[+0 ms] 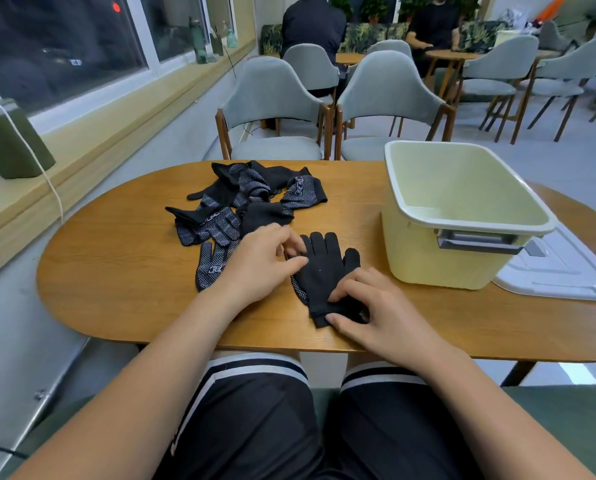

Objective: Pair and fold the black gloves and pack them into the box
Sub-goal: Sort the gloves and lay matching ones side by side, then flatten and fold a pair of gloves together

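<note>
A pair of black gloves lies stacked flat on the wooden table, fingers pointing away from me, a dotted edge of the lower glove showing at the left. My left hand pinches the gloves' finger end at their left side. My right hand presses on the cuff end with curled fingers, the thumb at the cuff's edge. A pile of several black gloves with white grip dots lies behind my left hand. The pale yellow box stands open to the right.
The box's white lid lies flat on the table at the right, partly under the box. Two grey chairs stand behind the table. A window ledge runs along the left. People sit at tables farther back.
</note>
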`<state>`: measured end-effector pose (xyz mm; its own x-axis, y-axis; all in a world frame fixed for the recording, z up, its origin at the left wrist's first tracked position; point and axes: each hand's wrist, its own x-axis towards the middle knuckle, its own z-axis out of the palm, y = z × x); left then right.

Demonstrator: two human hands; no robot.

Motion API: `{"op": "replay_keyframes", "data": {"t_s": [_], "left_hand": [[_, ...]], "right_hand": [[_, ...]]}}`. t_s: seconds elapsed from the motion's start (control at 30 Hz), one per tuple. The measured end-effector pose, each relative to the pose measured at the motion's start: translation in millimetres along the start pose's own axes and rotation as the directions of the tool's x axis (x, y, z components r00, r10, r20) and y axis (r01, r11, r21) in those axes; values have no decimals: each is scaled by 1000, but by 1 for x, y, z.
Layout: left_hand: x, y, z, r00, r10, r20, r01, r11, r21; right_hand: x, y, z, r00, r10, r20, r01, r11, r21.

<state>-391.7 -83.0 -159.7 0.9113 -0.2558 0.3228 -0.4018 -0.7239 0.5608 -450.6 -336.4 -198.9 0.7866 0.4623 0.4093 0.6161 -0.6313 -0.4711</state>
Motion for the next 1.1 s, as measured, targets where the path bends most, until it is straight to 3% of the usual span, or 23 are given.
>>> {"op": "replay_keyframes", "data": {"t_s": [0.1, 0.23, 0.37, 0.57, 0.93, 1.1], "left_hand": [[-20, 22, -6, 973, 44, 226, -23, 995, -96], [-40, 31, -5, 933, 100, 346, -98, 995, -23], [-43, 32, -5, 935, 113, 336, -129, 991, 24], [-49, 37, -3, 965, 180, 188, -186, 982, 16], [-57, 32, 12, 960, 173, 220, -163, 985, -64], [-57, 31, 9, 964, 136, 228, -107, 985, -133]], "right_hand": [[-2, 0, 0, 1000, 18, -19, -18, 1000, 15], [-3, -1, -1, 999, 36, -27, -36, 999, 2], [-2, -1, -1, 998, 54, -18, -54, 999, -8], [-1, -1, -1, 997, 80, 9, -79, 996, -38], [-3, -2, -1, 999, 47, 12, -47, 998, -47], [-7, -2, -4, 997, 1, -76, -2, 1000, -7]]}}
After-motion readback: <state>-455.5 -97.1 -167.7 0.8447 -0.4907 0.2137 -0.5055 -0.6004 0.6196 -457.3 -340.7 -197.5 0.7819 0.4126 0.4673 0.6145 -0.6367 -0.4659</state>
